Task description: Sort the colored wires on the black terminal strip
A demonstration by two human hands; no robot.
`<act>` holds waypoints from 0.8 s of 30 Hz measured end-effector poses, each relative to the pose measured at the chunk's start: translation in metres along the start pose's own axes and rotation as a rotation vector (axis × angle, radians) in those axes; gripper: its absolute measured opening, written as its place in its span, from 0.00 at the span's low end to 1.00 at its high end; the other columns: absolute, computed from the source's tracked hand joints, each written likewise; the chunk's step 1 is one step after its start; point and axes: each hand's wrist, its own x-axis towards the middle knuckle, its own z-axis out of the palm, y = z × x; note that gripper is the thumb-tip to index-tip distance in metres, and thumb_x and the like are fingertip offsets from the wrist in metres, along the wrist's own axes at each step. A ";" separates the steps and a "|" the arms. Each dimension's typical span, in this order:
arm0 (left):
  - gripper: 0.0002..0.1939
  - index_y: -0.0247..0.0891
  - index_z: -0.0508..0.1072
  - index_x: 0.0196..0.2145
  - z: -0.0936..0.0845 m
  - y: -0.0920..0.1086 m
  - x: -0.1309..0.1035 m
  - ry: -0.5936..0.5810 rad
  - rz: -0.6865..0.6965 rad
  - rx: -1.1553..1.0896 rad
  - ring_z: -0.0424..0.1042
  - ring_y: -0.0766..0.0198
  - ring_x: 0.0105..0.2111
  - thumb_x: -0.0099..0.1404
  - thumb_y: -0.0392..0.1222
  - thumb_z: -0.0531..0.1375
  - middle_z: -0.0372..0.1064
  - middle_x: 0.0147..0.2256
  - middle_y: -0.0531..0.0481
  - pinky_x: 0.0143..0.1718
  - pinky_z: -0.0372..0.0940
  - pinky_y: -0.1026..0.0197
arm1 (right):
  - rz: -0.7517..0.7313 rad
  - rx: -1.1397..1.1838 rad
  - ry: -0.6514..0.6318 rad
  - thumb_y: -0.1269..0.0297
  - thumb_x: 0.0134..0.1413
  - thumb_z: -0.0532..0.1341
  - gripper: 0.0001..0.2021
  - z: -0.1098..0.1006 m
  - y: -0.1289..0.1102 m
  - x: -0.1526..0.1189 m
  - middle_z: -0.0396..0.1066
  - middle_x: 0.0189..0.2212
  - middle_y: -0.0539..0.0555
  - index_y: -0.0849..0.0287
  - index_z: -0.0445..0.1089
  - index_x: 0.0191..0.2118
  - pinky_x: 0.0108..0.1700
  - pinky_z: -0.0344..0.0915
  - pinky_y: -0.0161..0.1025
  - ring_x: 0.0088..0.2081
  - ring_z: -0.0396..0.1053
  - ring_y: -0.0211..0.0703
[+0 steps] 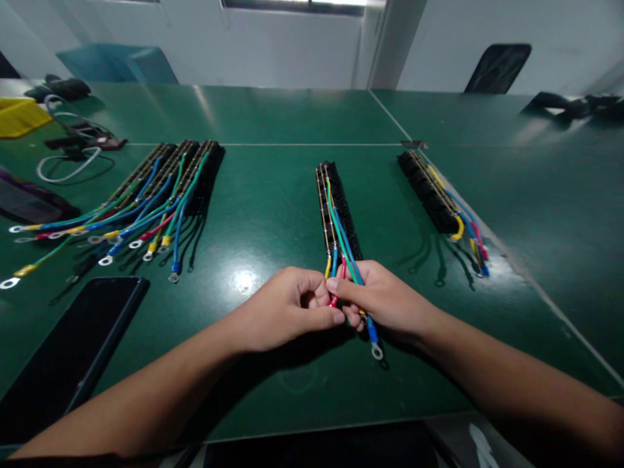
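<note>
In front of me lies a long black terminal block (345,201) with brass-coloured strips, pointing away from me. Yellow, blue, green and red wires come off its near end. My left hand (287,305) is closed, its thumb and fingers pinching the red wire (334,301) close to its end. Around the bundle of wires (349,253) my right hand (377,296) is closed, thumb on top. A blue-sleeved ring terminal (376,351) sticks out below the right hand. Other wire ends are partly hidden by the fingers.
Several similar wired blocks (195,162) lie side by side at left, ring terminals toward me. Another wired block (429,195) is at right. A dark phone (73,351) lies front left. Behind it are a cable (73,172) and a yellow bin (22,117).
</note>
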 end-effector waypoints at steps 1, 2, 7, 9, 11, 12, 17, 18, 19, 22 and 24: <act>0.12 0.32 0.70 0.30 0.000 0.000 0.000 0.002 -0.002 0.001 0.57 0.72 0.22 0.58 0.46 0.61 0.61 0.22 0.55 0.23 0.52 0.70 | 0.002 -0.002 0.004 0.60 0.55 0.62 0.11 0.000 0.000 0.000 0.63 0.14 0.45 0.62 0.67 0.26 0.17 0.60 0.27 0.15 0.59 0.29; 0.12 0.32 0.70 0.30 0.000 0.000 0.000 0.002 -0.004 0.003 0.57 0.72 0.22 0.59 0.46 0.61 0.61 0.22 0.55 0.22 0.52 0.70 | 0.003 -0.004 0.006 0.60 0.55 0.62 0.12 0.000 0.000 0.000 0.63 0.14 0.45 0.62 0.67 0.26 0.17 0.59 0.27 0.15 0.58 0.29; 0.14 0.31 0.71 0.28 -0.001 0.001 0.000 -0.032 0.009 0.009 0.58 0.72 0.22 0.61 0.47 0.59 0.62 0.22 0.53 0.23 0.53 0.70 | 0.018 -0.002 -0.001 0.60 0.55 0.62 0.11 -0.001 0.001 0.000 0.63 0.14 0.45 0.62 0.68 0.27 0.17 0.59 0.26 0.15 0.58 0.29; 0.14 0.31 0.71 0.29 -0.001 0.002 0.000 -0.044 0.010 0.011 0.59 0.71 0.23 0.61 0.47 0.58 0.63 0.23 0.52 0.23 0.54 0.70 | 0.024 -0.006 -0.002 0.59 0.54 0.62 0.11 -0.001 0.001 0.000 0.63 0.15 0.45 0.63 0.69 0.28 0.18 0.59 0.26 0.16 0.59 0.29; 0.13 0.31 0.72 0.31 -0.001 0.002 0.000 -0.050 0.008 0.012 0.60 0.71 0.24 0.61 0.46 0.59 0.64 0.24 0.52 0.23 0.54 0.70 | 0.018 -0.006 -0.003 0.59 0.55 0.62 0.12 -0.001 0.001 0.000 0.64 0.15 0.46 0.63 0.70 0.28 0.18 0.59 0.27 0.15 0.59 0.29; 0.13 0.31 0.72 0.31 -0.001 0.002 0.000 -0.047 0.008 0.013 0.60 0.71 0.24 0.61 0.46 0.59 0.64 0.24 0.52 0.23 0.54 0.70 | 0.013 -0.005 -0.003 0.59 0.55 0.62 0.12 0.000 0.001 0.000 0.64 0.14 0.46 0.63 0.70 0.28 0.18 0.59 0.27 0.15 0.59 0.29; 0.11 0.32 0.72 0.31 0.001 -0.003 0.000 0.022 -0.004 0.023 0.58 0.72 0.21 0.58 0.45 0.61 0.64 0.22 0.54 0.21 0.52 0.70 | 0.009 -0.022 0.023 0.60 0.56 0.61 0.12 0.001 0.000 0.000 0.63 0.13 0.45 0.62 0.67 0.26 0.17 0.59 0.27 0.15 0.58 0.29; 0.11 0.32 0.72 0.31 0.000 -0.004 0.000 0.027 -0.005 0.022 0.58 0.73 0.21 0.58 0.45 0.61 0.64 0.22 0.55 0.21 0.52 0.70 | 0.011 -0.022 0.027 0.60 0.56 0.61 0.12 0.001 0.000 0.000 0.63 0.13 0.45 0.62 0.67 0.27 0.17 0.59 0.28 0.14 0.58 0.29; 0.11 0.32 0.72 0.31 0.000 -0.004 0.000 0.022 -0.002 0.020 0.58 0.73 0.21 0.58 0.45 0.61 0.64 0.22 0.55 0.21 0.52 0.70 | 0.011 -0.021 0.028 0.60 0.56 0.61 0.12 0.001 0.000 0.000 0.63 0.13 0.45 0.62 0.67 0.27 0.17 0.59 0.27 0.14 0.58 0.29; 0.13 0.31 0.72 0.29 -0.001 -0.002 0.000 -0.019 0.014 0.012 0.58 0.73 0.21 0.60 0.46 0.60 0.64 0.22 0.54 0.22 0.52 0.70 | 0.005 -0.014 0.008 0.59 0.56 0.61 0.12 0.000 0.001 0.000 0.63 0.14 0.45 0.62 0.68 0.27 0.17 0.58 0.27 0.15 0.58 0.29; 0.13 0.31 0.71 0.28 -0.002 -0.001 0.000 -0.039 0.021 0.009 0.60 0.72 0.22 0.61 0.47 0.59 0.64 0.22 0.53 0.22 0.53 0.69 | 0.004 -0.021 -0.003 0.59 0.55 0.62 0.11 -0.001 0.002 0.000 0.63 0.14 0.45 0.62 0.69 0.28 0.17 0.58 0.26 0.15 0.59 0.29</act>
